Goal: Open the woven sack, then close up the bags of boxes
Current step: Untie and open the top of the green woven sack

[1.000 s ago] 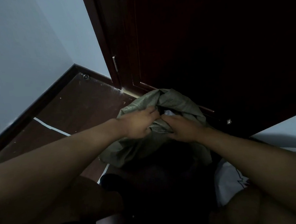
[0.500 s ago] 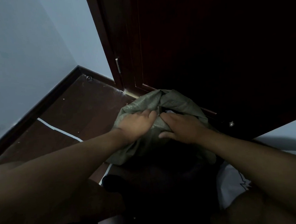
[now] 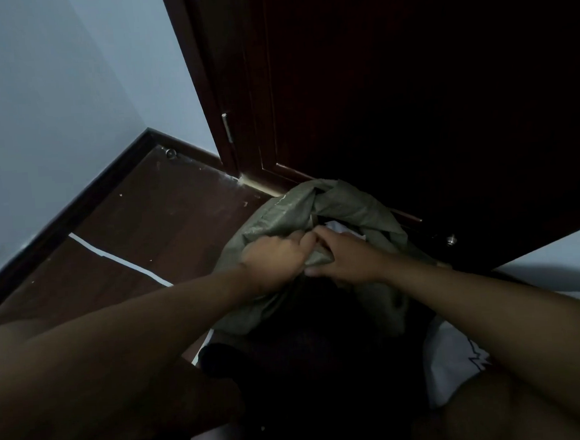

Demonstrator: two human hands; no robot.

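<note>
No writing can be read anywhere. The sack sits on the floor against the door. Both hands meet at its crumpled mouth: the left hand bunches the fabric, and the right hand pinches a fold beside it.

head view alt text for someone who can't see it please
Both hands, left hand and right hand, grip the bunched mouth of a grey-green woven sack on a dark wooden floor, beside a dark red door and pale wall.
</note>
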